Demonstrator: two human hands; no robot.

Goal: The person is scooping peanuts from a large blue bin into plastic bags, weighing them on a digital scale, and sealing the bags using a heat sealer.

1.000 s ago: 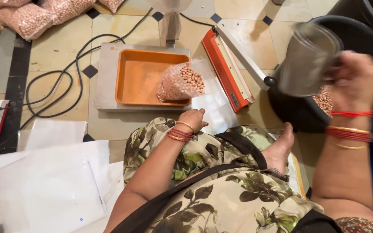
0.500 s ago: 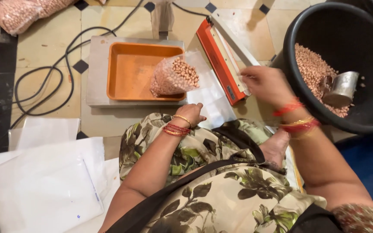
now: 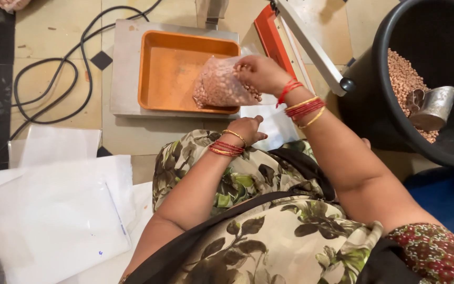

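Tiled floor, work done seated. A clear bag of peanuts [image 3: 220,84] is pinched at its open mouth by the right hand [image 3: 258,73], fingers closed on the film, bag lying in the orange tray [image 3: 169,68] just below them. Left hand [image 3: 245,129] is rested on the knee, fingers loosely together. Black tub [image 3: 374,105] with metal scoop [image 3: 434,108] lies beyond the wrist. Mouth best kept upward so nothing is spilled

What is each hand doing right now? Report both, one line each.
Left hand: resting on the knee, fingers loosely curled, holding nothing.
Right hand: closed on the open top of the clear bag of peanuts in the orange tray.
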